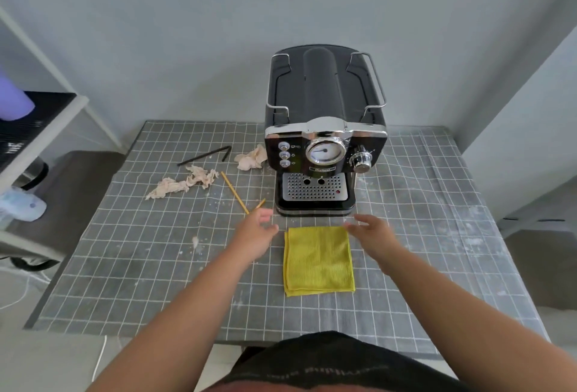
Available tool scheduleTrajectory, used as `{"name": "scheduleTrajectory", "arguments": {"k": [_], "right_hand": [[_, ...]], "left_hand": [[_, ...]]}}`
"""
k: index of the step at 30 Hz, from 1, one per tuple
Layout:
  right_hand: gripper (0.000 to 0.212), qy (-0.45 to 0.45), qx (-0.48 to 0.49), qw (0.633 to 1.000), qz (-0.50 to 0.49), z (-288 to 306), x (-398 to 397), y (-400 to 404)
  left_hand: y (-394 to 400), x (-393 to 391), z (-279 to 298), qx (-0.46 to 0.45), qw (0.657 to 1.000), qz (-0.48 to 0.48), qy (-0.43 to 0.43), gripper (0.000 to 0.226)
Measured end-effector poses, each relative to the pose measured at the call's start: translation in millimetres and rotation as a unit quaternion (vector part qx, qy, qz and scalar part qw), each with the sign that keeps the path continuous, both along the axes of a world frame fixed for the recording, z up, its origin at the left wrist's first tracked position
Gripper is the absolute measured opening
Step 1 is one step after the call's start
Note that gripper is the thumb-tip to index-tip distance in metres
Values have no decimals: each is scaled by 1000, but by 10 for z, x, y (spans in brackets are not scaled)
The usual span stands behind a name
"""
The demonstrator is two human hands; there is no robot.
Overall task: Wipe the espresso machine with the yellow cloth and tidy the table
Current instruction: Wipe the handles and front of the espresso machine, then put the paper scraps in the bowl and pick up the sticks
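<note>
Reached forward over the checked grey cloth of the bench (pixel 131 266), both hands empty with fingers loosely spread: left hand (pixel 256 227) just left of the folded yellow cloth (pixel 319 260), right hand (pixel 370 229) at its far right corner, contact too blurred to tell. Lay flat near the bench middle, that cloth, just in front of the black espresso machine (pixel 324 129), which stood toward the far edge near the wall. Left open to the right and along the near edge. Scattered on the left: two crumpled tissues (pixel 184 184) (pixel 251 157), a bent black straw (pixel 206 156), a bent yellow straw (pixel 235 193), crumbs. Stood off the left edge, a white shelf rack (pixel 46 129).
</note>
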State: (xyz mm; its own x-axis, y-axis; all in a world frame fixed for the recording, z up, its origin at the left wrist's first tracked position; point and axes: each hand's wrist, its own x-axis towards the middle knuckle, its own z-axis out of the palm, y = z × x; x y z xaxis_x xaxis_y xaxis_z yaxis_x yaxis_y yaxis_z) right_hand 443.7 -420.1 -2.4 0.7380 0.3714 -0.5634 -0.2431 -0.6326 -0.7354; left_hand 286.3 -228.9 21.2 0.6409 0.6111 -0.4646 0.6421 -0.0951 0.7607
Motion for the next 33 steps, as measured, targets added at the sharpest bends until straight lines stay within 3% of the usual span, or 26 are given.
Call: {"name": "scheduleTrajectory", "arguments": {"k": [6,15,21,26,30,33], "right_hand": [[36,-50,32,998,22,12,-116,114],[19,-54,34,984,167,13,-439,987],[25,-87,24,972,217,13,-597,1780],[42,-178,-4,949,259,-24,-565,2352],[59,-253,-54,923,284,-144,-465,2714],[72,-287,-109,909,281,-205,-407,2945]], "left_hand": [[236,-209,-108,48,998,41,-23,28],[798,-522,-129,94,991,92,6,31],[1287,-685,-201,124,986,109,32,32],[1688,-627,-355,236,966,82,62,35],[2104,-627,-522,372,917,-39,135,52],[2400,-638,-645,408,888,-99,188,65]]}}
